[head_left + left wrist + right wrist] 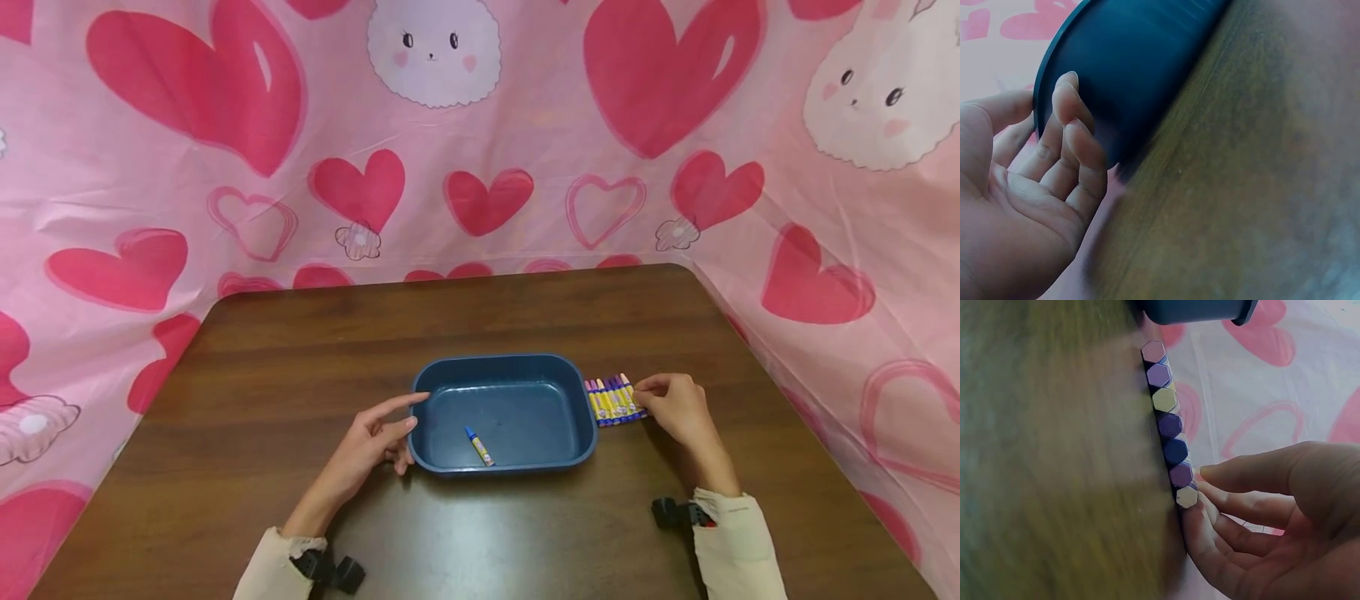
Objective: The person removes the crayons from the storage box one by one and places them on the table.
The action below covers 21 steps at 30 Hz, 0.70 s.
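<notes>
A blue rectangular tray (pixel 502 371) sits on the table, and one crayon (pixel 480 447) with a blue end and yellow wrapper lies inside it. My left hand (pixel 367 442) grips the tray's left wall, index finger over the rim and thumb outside; in the left wrist view the other fingers curl below the rim. Right of the tray, several yellow-wrapped crayons (pixel 611 402) lie side by side in a row. My right hand (pixel 678 408) pinches the pale crayon (pixel 1187 498) at the row's right end, thumb above and a fingertip against its side.
The brown wooden table (pixel 480 317) carries everything. A pink cloth (pixel 420 192) printed with hearts hangs behind it and along both sides. The tray's right wall stands close to the row's left end. Each wrist has a black camera strapped on.
</notes>
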Available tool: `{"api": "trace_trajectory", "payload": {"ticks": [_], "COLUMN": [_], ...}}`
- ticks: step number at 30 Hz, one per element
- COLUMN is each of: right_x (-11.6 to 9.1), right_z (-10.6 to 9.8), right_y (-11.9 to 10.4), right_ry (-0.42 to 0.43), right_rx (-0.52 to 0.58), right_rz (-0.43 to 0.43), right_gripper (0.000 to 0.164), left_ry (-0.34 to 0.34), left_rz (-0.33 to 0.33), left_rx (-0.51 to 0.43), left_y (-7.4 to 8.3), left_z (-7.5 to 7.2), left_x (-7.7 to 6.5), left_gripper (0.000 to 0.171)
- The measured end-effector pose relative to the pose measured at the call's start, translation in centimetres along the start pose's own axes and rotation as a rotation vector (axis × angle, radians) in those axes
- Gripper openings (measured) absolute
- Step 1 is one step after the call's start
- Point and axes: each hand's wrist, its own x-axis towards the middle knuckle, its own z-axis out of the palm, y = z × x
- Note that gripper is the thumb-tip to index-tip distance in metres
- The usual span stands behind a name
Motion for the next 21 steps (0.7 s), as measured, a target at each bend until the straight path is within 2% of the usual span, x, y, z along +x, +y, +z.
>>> {"api": "trace_trajectory", "payload": {"ticks": [21], "right_x": [-0.22], "right_z": [-0.2], "right_y": [-0.02], "right_ry": [-0.036], "right_rx": [0.012], "right_rz": [0.025], "right_gripper": [0.014], "left_ry": [0.001], "left_rz": [-0.019], "left_rx": [-0.002], "left_y": [-0.1], "left_z": [-0.08], "left_x": [0.05], "left_gripper": [0.048]}}
